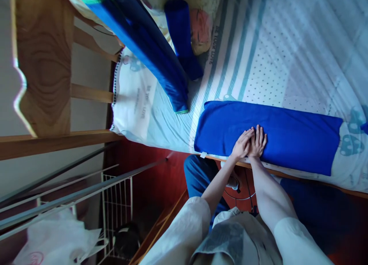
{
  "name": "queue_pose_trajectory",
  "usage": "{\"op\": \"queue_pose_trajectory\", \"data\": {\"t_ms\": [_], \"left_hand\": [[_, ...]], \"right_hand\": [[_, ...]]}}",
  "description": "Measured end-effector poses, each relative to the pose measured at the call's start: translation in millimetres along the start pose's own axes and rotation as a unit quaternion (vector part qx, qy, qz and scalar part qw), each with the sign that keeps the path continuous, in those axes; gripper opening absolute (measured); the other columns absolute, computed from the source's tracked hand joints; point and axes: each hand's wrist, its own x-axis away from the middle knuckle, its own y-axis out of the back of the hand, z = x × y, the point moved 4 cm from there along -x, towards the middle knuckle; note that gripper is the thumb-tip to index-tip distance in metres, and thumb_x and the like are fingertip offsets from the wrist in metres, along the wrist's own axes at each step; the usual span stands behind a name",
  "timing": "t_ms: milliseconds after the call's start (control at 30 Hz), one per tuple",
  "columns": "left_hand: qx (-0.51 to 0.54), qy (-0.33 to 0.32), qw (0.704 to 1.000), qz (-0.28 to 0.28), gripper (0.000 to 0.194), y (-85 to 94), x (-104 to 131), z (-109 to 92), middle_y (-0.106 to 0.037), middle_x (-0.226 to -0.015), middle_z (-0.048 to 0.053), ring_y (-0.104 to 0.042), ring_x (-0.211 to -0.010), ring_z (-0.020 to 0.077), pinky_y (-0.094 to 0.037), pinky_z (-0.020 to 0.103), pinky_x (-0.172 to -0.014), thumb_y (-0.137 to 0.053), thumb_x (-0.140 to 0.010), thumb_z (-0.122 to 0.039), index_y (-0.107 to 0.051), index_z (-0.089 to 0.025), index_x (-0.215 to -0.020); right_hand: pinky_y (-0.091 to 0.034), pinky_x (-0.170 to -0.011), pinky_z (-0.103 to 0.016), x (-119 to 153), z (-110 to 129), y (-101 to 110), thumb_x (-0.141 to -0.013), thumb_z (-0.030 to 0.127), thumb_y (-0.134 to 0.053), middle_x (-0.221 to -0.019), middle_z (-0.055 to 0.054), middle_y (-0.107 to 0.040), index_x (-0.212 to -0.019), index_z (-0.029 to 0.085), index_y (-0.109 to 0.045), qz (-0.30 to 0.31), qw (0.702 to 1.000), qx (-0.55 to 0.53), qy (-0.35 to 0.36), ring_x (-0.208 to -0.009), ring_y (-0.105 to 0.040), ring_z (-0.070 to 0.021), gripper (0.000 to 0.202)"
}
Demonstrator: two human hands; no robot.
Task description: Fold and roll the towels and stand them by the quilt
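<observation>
A bright blue folded cloth [296, 138] lies flat along the near edge of the bed, with a small white tag at its lower left corner. My left hand [243, 143] rests on the cloth, its fingers partly overlapping my right hand. Flat on the cloth, left of its middle, my right hand [258, 141] has its fingers stretched forward. Neither hand grips the fabric. Further up the bed, a long dark blue folded garment [149, 46] with green edging lies diagonally, beside a rolled blue piece [181, 31].
The patterned bedsheet [267, 69] spreads beyond the cloth. A wooden headboard [43, 62] stands at the left. At the lower left are a metal rail [86, 190], a white wire rack [117, 203] and a white plastic bag [57, 234]. A patterned pillow [201, 27] lies at the top.
</observation>
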Motion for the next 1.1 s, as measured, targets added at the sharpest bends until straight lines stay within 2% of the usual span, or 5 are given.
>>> {"op": "queue_pose_trajectory", "data": {"t_ms": [400, 667, 833, 967, 1100], "left_hand": [[-0.195, 0.140, 0.965, -0.102, 0.047, 151.2, 37.0, 53.5, -0.072, -0.129, 0.013, -0.059, -0.136, 0.0206, -0.043, 0.050, -0.121, -0.026, -0.101, -0.022, -0.068, -0.019, -0.123], [-0.258, 0.202, 0.931, -0.162, 0.041, 220.2, 62.4, 59.5, -0.073, -0.123, 0.016, -0.064, -0.127, 0.0250, -0.049, 0.048, -0.113, -0.032, -0.101, -0.028, -0.070, -0.017, -0.114], [-0.317, 0.194, 0.917, -0.147, 0.035, 249.6, 0.3, 59.2, -0.072, -0.121, 0.014, -0.067, -0.115, 0.0231, -0.052, 0.043, -0.107, -0.037, -0.101, -0.024, -0.067, -0.018, -0.118], [-0.321, 0.174, 0.931, 0.015, 0.028, 247.6, -78.4, 74.1, -0.074, -0.114, 0.010, -0.068, -0.104, 0.0210, -0.056, 0.036, -0.098, -0.048, -0.096, -0.021, -0.067, -0.020, -0.118], [-0.346, 0.171, 0.915, 0.119, 0.026, 241.1, -120.8, 90.0, -0.076, -0.102, 0.010, -0.070, -0.096, 0.0231, -0.056, 0.038, -0.096, -0.055, -0.091, -0.020, -0.068, -0.020, -0.113]], "right_hand": [[-0.022, -0.125, -0.061, -0.3, 7.6, 7.5, -0.096, 0.025, -0.038, -0.165, -0.017, -0.040, -0.154, 0.015, -0.050, -0.028, 0.999, -0.003, 0.020, -0.157, -0.030, -0.0295, 0.060], [-0.020, -0.127, -0.060, 0.8, 7.6, 5.4, -0.096, 0.025, -0.039, -0.165, -0.015, -0.040, -0.154, 0.015, -0.050, -0.020, 1.000, -0.006, 0.013, -0.157, -0.028, -0.0289, 0.060], [-0.021, -0.127, -0.059, 1.1, 7.8, 5.3, -0.096, 0.025, -0.040, -0.164, -0.015, -0.041, -0.153, 0.015, -0.050, -0.030, 0.999, -0.008, 0.014, -0.157, -0.028, -0.0282, 0.059], [-0.021, -0.126, -0.060, 1.1, 8.1, 5.8, -0.095, 0.024, -0.039, -0.165, -0.016, -0.040, -0.154, 0.015, -0.049, -0.025, 0.999, -0.015, 0.012, -0.157, -0.029, -0.0290, 0.060], [-0.022, -0.125, -0.060, 0.8, 9.0, 6.8, -0.096, 0.025, -0.039, -0.165, -0.016, -0.041, -0.153, 0.016, -0.050, -0.019, 1.000, -0.020, 0.007, -0.156, -0.029, -0.0290, 0.060]]}}
